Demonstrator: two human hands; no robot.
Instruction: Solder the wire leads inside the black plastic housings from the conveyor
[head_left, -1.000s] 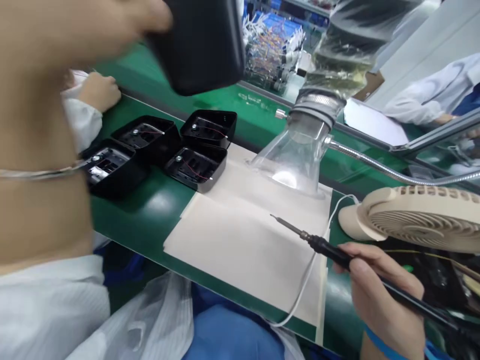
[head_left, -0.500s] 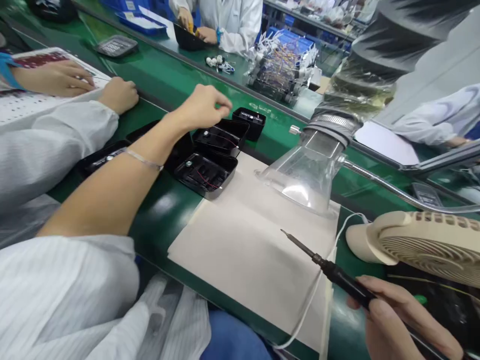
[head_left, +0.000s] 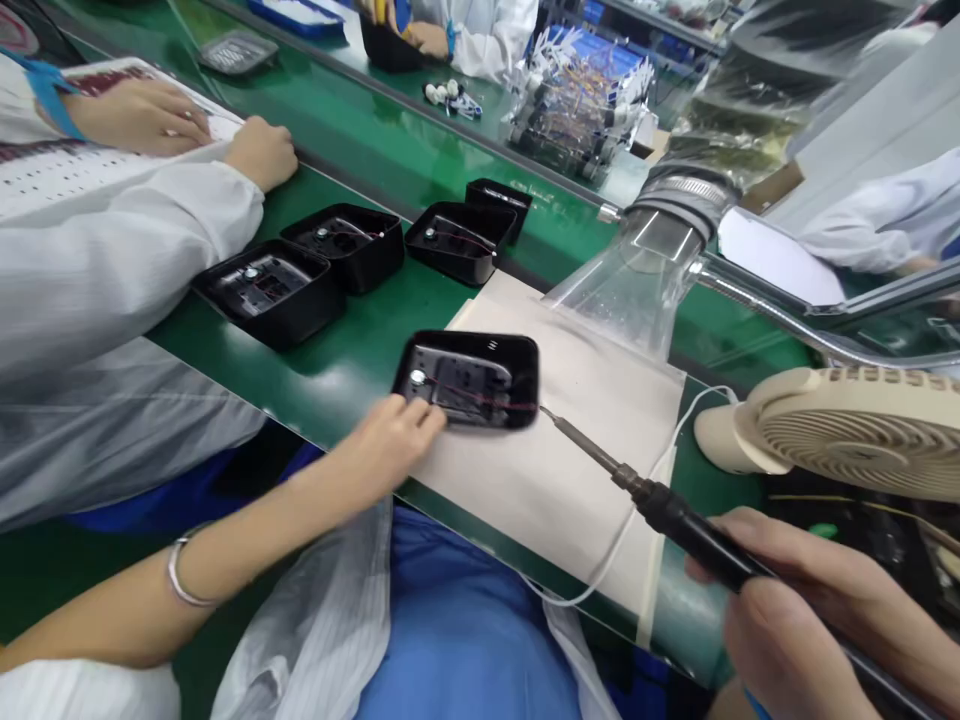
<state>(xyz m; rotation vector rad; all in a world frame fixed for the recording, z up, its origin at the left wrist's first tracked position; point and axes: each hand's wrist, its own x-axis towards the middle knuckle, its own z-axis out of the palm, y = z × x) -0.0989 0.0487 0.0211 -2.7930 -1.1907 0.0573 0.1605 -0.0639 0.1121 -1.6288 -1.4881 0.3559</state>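
My left hand [head_left: 396, 440] pinches 1 black open-topped plastic housing [head_left: 472, 385] | my right hand [head_left: 787, 650] grips 1 slim black-handled soldering iron [head_left: 688, 526]

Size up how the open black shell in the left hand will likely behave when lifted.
The black shell is probably stiff: its walls show no sag where the left hand grips one corner. It looks light for its size, being mostly hollow. Its glossy surface may be slippery, and the thin red wire inside could snag.
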